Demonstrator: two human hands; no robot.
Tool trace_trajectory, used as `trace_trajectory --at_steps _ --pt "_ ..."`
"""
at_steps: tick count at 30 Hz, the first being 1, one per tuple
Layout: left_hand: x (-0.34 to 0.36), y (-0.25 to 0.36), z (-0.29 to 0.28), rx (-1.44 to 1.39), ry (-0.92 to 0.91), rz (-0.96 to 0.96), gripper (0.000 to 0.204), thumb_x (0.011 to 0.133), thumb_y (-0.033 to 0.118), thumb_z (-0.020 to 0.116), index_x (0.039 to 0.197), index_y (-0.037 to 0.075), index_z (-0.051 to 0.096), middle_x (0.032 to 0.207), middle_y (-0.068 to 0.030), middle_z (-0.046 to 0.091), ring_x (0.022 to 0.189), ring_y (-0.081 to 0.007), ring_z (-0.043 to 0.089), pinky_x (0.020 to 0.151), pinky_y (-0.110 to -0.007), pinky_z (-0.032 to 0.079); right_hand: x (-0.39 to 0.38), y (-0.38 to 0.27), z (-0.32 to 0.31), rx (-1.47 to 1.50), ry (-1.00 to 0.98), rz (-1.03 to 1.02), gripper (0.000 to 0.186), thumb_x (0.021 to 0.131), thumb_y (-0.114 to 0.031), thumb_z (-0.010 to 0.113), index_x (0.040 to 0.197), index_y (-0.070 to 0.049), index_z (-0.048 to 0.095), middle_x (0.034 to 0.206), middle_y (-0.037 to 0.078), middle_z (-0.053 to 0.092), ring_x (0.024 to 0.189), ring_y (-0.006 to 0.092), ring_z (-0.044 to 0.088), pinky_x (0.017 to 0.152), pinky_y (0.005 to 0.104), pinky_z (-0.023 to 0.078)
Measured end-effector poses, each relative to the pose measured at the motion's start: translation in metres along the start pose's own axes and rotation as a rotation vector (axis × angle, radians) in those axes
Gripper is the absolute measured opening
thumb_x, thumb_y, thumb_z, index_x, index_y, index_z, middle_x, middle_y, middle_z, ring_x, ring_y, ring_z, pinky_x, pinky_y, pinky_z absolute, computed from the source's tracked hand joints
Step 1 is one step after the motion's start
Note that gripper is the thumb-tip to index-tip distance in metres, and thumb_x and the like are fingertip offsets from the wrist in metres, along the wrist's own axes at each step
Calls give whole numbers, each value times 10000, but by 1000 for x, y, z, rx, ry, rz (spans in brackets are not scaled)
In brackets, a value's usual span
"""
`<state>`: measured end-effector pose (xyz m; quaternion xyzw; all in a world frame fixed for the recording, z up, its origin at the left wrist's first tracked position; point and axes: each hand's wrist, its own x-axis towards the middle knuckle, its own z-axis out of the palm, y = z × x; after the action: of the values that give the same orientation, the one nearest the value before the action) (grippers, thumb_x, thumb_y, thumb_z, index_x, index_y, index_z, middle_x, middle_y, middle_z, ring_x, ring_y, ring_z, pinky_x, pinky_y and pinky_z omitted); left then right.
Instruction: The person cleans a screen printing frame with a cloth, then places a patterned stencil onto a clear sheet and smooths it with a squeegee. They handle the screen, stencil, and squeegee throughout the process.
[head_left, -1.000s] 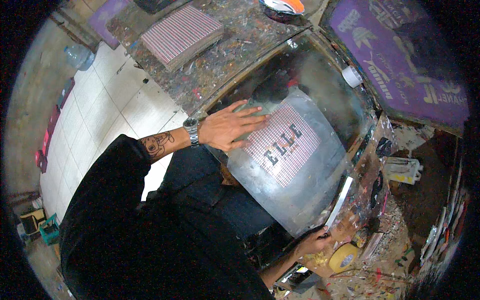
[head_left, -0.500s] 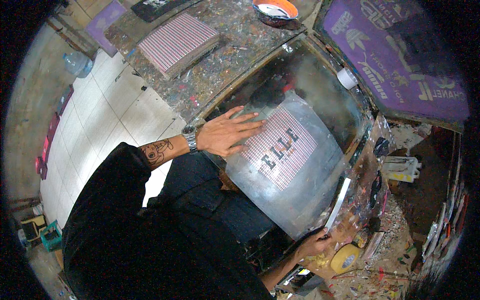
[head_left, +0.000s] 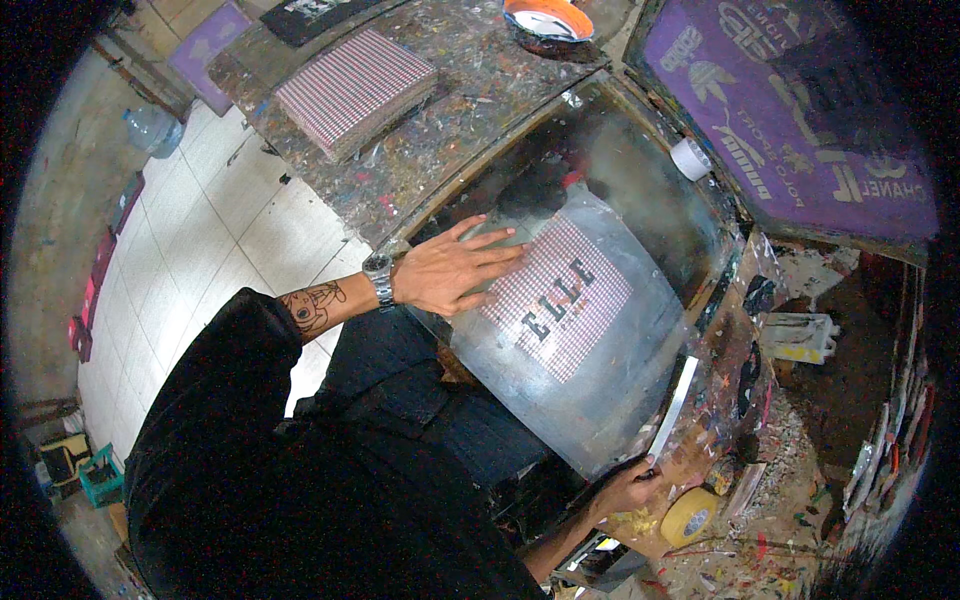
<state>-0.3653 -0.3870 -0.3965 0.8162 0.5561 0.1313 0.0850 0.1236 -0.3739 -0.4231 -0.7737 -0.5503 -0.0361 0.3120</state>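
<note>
The left hand lies palm down with its fingers spread wide, at the left edge of a translucent sheet; the red-and-white checked piece shows within that sheet, just right of the fingertips, bearing bold dark capital lettering with a smaller line beneath. The right hand is at the sheet's near right corner, by the near end of a white strip; I cannot tell whether it grips anything. Just right of it lies a yellow tape roll. Beyond, on the far left, a stack of checked pieces rests on a paint-flecked table, with an orange-rimmed bowl farther right. At far right, a purple screen carries pale mirrored lettering and logos, a white roll against its near-left edge.
</note>
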Motion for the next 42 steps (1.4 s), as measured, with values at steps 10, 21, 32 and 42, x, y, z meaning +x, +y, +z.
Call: trace_trajectory --at_steps 10,21,32,42 --pt "0 1 0 24 1 1 747 942 376 576 1592 107 324 1677 -88 284 1557 -305 231 1265 -577 142 1 -13 -10 -30 -124 105 559 1042 -442 565 1258 72 590 1125 304 670 982 469 638 850 514 492" --pt "0 -1 1 16 14 8 738 945 373 578 1589 109 330 1677 -85 281 1556 -304 233 1264 -583 142 2 15 2 -9 -52 14 531 1044 -398 579 1277 79 586 1154 308 669 1014 465 642 872 499 504" --pt "0 -1 3 26 31 15 720 967 381 563 1590 109 325 1683 -76 273 1554 -304 238 1266 -579 141 1 9 1 -15 -35 21 502 1042 -405 577 1156 83 613 1086 293 669 969 461 626 856 500 494" --pt "0 1 0 22 21 2 703 973 379 560 1584 107 342 1672 -72 298 1552 -299 242 1266 -574 141 1 5 0 -21 -48 40 532 1037 -430 577 1152 88 621 1097 300 667 974 462 626 865 503 495"
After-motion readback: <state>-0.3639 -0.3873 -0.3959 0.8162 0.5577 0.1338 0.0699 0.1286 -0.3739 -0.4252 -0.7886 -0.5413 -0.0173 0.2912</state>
